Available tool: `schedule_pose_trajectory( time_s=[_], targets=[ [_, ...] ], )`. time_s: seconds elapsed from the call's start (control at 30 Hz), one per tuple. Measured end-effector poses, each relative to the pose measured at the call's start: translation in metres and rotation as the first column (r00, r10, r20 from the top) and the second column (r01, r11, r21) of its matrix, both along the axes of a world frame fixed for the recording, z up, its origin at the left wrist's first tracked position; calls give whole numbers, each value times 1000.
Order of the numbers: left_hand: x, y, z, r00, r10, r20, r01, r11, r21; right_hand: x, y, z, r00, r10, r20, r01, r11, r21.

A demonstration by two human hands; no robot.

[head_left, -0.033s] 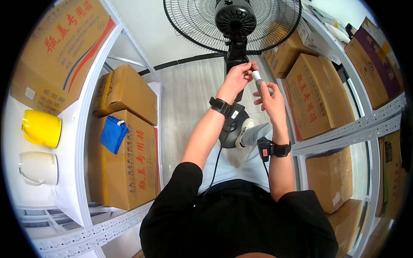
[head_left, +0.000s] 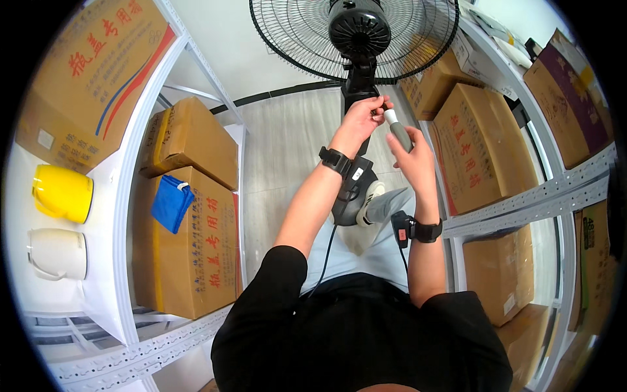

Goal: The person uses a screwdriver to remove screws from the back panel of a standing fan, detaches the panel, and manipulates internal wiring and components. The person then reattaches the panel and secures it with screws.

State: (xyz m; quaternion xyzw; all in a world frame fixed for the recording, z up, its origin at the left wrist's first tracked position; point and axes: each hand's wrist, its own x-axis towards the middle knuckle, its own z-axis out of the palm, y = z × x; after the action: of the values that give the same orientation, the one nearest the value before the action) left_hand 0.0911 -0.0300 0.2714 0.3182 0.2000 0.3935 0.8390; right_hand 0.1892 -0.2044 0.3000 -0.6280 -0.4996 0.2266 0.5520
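Note:
In front of the fan's post, both my hands meet at a slim tool with a grey handle (head_left: 400,132) and a white collar; its exact kind is too small to tell. My left hand (head_left: 362,119) is closed in a pinch at the tool's dark far end, which its fingers mostly hide. My right hand (head_left: 415,153) holds the handle, its thumb on the near side and the other fingers partly hidden. Beyond stands a black pedestal fan (head_left: 359,36), its round wire cage at the top and its base (head_left: 353,199) beside my shoe.
White metal shelves (head_left: 127,228) on the left hold cardboard boxes (head_left: 202,242), a blue cloth pouch (head_left: 172,204), a yellow pitcher (head_left: 63,194) and a white pitcher (head_left: 57,255). More boxes (head_left: 480,150) fill the right-hand shelving (head_left: 522,196). A black cable (head_left: 326,258) hangs near my legs.
The fingers of my right hand have shifted on the grey handle, so more of it shows. My left hand stays almost where it was.

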Motion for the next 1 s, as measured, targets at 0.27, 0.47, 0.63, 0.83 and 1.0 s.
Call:
schedule_pose_trajectory(
  time_s=[0.27, 0.47, 0.63, 0.83, 1.0],
  targets=[
    [5, -8, 3, 999, 19, -31, -19, 1000, 5, 3, -3, 3, 993, -99, 63, 103, 993, -65],
    [5, -4, 5, 985, 94, -142, -88, 995, 45, -7, -14, 1, 835, -220, 504, 100, 962, 254],
    [1, -8, 2, 1000, 6, 6, -6, 1000, -11, -8, -12, 20, 991, -104, 84, 113, 987, -111],
    [-4, 2, 4, 996, -56, -63, 59, 997, 42, -6, -8, 5, 938, -226, 263, 172, 961, 215],
    [-5, 4, 1, 997, -4, -76, 5, 1000, 19, -15, -7, 7, 874, -289, 391, 200, 947, 253]
  ],
)
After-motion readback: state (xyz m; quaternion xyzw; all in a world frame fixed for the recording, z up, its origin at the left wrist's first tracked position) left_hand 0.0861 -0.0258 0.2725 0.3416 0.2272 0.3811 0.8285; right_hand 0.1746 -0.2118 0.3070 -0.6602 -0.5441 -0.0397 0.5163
